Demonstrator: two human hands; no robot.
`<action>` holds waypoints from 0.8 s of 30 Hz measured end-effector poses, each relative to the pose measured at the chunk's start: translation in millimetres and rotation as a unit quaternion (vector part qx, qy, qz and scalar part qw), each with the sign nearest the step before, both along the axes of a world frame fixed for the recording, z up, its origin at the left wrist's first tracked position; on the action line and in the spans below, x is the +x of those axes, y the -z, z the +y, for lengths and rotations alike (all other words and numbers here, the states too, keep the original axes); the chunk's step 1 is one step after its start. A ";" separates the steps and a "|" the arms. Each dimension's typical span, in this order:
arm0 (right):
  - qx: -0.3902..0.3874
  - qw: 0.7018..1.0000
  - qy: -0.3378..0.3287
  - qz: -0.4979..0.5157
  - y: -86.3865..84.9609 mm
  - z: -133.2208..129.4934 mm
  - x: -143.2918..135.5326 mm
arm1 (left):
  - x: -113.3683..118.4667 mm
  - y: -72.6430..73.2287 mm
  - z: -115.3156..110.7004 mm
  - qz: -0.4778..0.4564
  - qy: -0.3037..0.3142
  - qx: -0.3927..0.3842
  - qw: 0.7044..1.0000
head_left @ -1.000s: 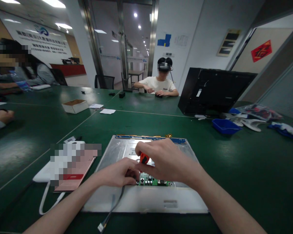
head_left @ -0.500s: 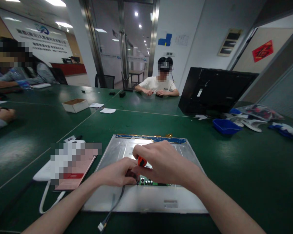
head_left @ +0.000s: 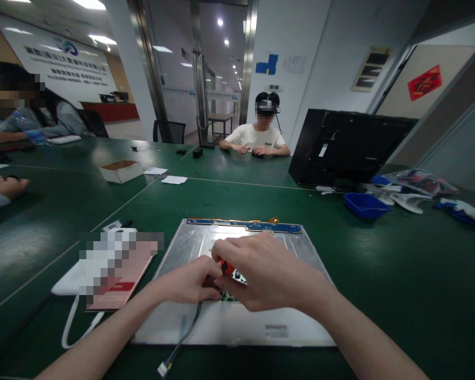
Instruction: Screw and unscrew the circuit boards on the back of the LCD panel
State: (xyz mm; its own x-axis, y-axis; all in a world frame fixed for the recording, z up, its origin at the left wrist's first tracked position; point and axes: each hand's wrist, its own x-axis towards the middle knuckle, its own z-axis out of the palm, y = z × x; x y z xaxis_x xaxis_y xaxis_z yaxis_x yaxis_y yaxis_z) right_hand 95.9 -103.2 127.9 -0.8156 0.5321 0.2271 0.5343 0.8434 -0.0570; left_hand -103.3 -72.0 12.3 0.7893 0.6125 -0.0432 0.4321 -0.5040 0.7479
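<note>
A flat silver display panel (head_left: 237, 324) lies back side up on the green table before me. Along its far edge runs a narrow blue circuit strip (head_left: 221, 224). My right hand (head_left: 269, 272) is closed round the orange-and-black handle of a screwdriver (head_left: 226, 268); its tip is hidden. Beneath the hands, part of a green circuit board (head_left: 228, 297) shows. My left hand (head_left: 192, 278) is closed beside the screwdriver, fingertips at the board's left end; what they hold, if anything, is hidden. A dark cable (head_left: 188, 332) with a white plug runs from under it towards me.
Left of the panel lie a white device (head_left: 69, 277) with a white cable and a pink booklet (head_left: 142, 264). A white box (head_left: 121, 172) stands farther back. To the right are a black monitor (head_left: 348, 148) and a blue tray (head_left: 366, 206). Other people sit at the table.
My right hand has turned round the screwdriver and dropped slightly, covering more of the green board. My left hand stays almost in place.
</note>
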 end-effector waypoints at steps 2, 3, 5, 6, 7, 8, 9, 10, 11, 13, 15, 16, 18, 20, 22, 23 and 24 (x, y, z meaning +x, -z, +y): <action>-0.004 1.000 0.000 0.001 -0.8 0.1 0.0 | 0.4 1.7 -0.1 0.004 0.000 0.002 1.000; -0.006 1.000 0.004 0.002 -0.9 0.4 -0.1 | 0.7 1.7 -0.2 0.006 -0.001 0.003 1.000; -0.014 1.000 0.010 0.009 -1.1 1.1 -0.2 | 1.4 -0.4 -0.8 0.007 -0.005 -0.001 1.000; -0.017 1.000 0.011 0.013 -1.5 1.5 0.0 | 1.8 -2.4 -1.2 0.006 -0.007 -0.007 1.000; -0.020 1.000 0.012 0.018 -2.0 1.8 0.5 | 2.3 -4.6 -1.7 0.004 -0.010 -0.017 1.000; -0.022 0.999 0.014 0.025 -2.8 1.9 1.3 | 2.7 -6.8 -2.2 0.000 -0.014 -0.027 1.000; -0.025 0.999 0.016 0.032 -3.8 2.1 2.3 | 3.1 -8.8 -2.7 -0.005 -0.019 -0.038 0.999; -0.027 0.999 0.019 0.038 -4.8 2.1 3.3 | 3.4 -10.1 -3.1 -0.008 -0.022 -0.046 0.999; -0.030 0.998 0.023 0.044 -5.7 2.2 4.4 | 3.5 -10.8 -3.3 -0.009 -0.024 -0.050 0.998; -0.033 0.998 0.027 0.050 -7.2 2.7 6.3 | 3.5 -10.1 -3.4 -0.004 -0.024 -0.050 0.998; -0.033 0.998 0.031 0.052 -8.0 3.6 7.5 | 3.1 -7.9 -2.8 0.000 -0.023 -0.048 0.999; -0.032 0.998 0.032 0.054 -8.4 4.2 8.1 | 2.9 -7.0 -2.5 -0.001 -0.022 -0.049 0.999; -0.030 0.997 0.036 0.058 -9.1 5.3 9.7 | 2.8 -6.9 -1.8 -0.002 -0.017 -0.049 0.999; -0.028 0.997 0.040 0.064 -10.4 6.3 12.6 | 2.8 -9.5 -1.6 0.003 -0.009 -0.044 0.999; -0.022 0.996 0.045 0.075 -12.4 7.8 17.0 | 3.0 -13.6 -1.7 0.005 -0.002 -0.038 0.999; -0.016 0.995 0.052 0.083 -13.7 8.8 19.6 | 3.0 -15.7 -1.8 0.003 0.000 -0.033 0.999; -0.009 0.994 0.063 0.094 -14.9 10.3 22.5 | 2.8 -17.4 -1.8 -0.001 0.001 -0.028 1.000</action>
